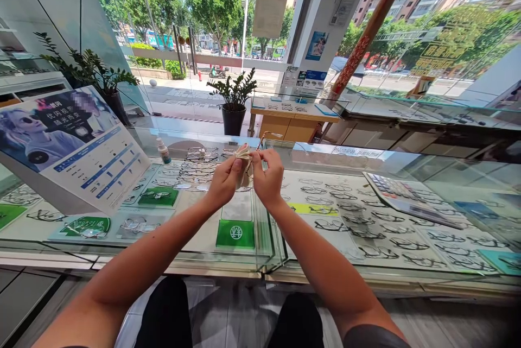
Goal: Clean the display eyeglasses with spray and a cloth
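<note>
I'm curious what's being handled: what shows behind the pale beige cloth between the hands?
Beyond the pale beige cloth and the right hand, a thin reddish, clear-tipped eyeglass temple sticks out. The cloth, that hand and the left hand cover whatever it joins.

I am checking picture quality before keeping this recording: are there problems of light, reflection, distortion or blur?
Head view: bright daylight behind the tall clear glass window, pale reflections on the clear glass display counter. Same head view: the pale wide pillar leans, perhaps wide-angle distortion; the small beige cloth between the bare left hand and right hand shows too small to judge blur.
</note>
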`<state>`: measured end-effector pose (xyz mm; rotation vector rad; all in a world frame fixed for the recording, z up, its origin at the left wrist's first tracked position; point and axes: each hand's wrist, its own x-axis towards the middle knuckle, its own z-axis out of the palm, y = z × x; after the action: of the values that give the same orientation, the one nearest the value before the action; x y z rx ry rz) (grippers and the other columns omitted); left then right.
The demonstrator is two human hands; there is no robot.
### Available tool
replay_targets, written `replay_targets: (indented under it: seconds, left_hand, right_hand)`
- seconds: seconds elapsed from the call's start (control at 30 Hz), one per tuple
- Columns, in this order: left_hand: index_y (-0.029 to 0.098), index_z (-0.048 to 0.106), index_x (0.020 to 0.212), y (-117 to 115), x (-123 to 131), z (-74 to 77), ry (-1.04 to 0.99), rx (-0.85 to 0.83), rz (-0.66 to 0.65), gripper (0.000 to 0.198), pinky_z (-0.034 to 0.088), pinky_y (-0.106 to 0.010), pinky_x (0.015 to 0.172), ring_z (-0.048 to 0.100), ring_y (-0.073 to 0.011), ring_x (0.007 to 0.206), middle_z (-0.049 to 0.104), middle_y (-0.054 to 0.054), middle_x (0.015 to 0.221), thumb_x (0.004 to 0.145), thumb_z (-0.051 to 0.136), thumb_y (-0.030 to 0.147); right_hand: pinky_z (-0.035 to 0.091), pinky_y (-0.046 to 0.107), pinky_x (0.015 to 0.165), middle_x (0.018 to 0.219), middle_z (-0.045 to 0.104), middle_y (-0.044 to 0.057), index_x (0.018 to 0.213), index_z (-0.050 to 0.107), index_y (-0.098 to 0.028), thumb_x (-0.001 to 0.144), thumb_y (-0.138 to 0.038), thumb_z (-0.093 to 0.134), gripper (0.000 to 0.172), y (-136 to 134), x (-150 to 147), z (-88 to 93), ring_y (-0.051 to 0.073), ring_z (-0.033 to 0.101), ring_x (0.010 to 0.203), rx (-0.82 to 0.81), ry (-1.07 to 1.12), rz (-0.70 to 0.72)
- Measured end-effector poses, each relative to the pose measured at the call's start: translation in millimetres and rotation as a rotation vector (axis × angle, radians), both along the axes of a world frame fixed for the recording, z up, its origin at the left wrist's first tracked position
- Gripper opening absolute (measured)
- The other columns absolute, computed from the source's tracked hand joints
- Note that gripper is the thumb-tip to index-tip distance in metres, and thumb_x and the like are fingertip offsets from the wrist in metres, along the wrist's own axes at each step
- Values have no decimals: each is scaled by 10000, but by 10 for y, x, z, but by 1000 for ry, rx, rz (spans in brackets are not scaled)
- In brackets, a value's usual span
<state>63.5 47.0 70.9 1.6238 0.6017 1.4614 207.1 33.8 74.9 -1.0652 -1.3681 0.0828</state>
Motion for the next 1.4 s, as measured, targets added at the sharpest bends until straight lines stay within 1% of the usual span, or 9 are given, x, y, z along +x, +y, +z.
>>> replay_targets:
  seconds: [0.2,0.4,0.53,0.63,0.73,0.8,0.87,0.97,1.4]
  left_hand:
    - [242,883,1154,-86,33,-12,82,-37,-90,534,563,-480,1163,775,-355,1215,865,-110,1127,945,784,723]
    - [244,873,1128,-15,-95,137,33,-44,-9,383,617,-386,945,759,-264,962,829,-78,1051,989,767,585]
    - [218,798,908,149,-217,239,-130,-168,-22,334,585,-324,687,626,-164,690,715,-37,897,907,799,552]
    - [220,609,659,222,-295,277,-157,-101,52,428,466,-299,565,496,-130,603,616,-20,806,873,831,518]
    - [223,548,603,232,-355,296,-2,100,234,494,475,-316,663,459,-142,628,543,-1,701,911,846,469]
    - [227,684,751,237,-386,304,112,259,332,344,524,-345,792,566,-180,738,631,-17,778,882,897,463]
    - [242,792,1076,260,-409,308,197,412,367,455,552,-405,975,686,-265,1027,765,-89,1133,769,994,511]
    - [277,763,1384,320,-428,293,306,548,336,861,485,-502,1186,632,-380,1359,683,-154,1554,655,1052,633]
    - [295,828,1372,400,-467,206,452,678,312,576,547,-455,1011,673,-328,1118,829,-126,1269,911,879,638]
  right_hand:
    - [480,488,1037,943,713,81,888,726,-283,1104,-515,620,334,19,55,59,302,602,993,42,106,-87]
    - [490,458,1035,1024,734,82,919,718,-275,1094,-511,605,315,80,248,167,285,644,1034,68,249,-110]
    - [516,447,1028,1026,752,75,903,705,-268,1057,-494,618,287,152,321,195,264,680,1040,42,327,50]
    - [534,453,1035,952,765,63,847,680,-267,1020,-494,623,290,180,314,203,259,712,1031,-42,376,255]
    - [554,447,971,805,719,40,767,643,-269,966,-526,660,326,174,317,228,253,711,907,-169,407,470]
    - [558,439,940,762,707,32,736,649,-267,925,-528,707,328,159,341,253,247,700,849,-259,404,611]
    - [557,434,917,741,717,31,716,663,-263,897,-526,743,329,149,375,276,244,691,814,-352,369,727]
    - [546,430,883,701,725,31,691,677,-255,879,-528,764,342,151,432,292,239,671,769,-461,283,842]
    - [533,413,921,759,789,49,696,757,-228,927,-552,744,398,193,495,250,231,700,820,-508,127,829]
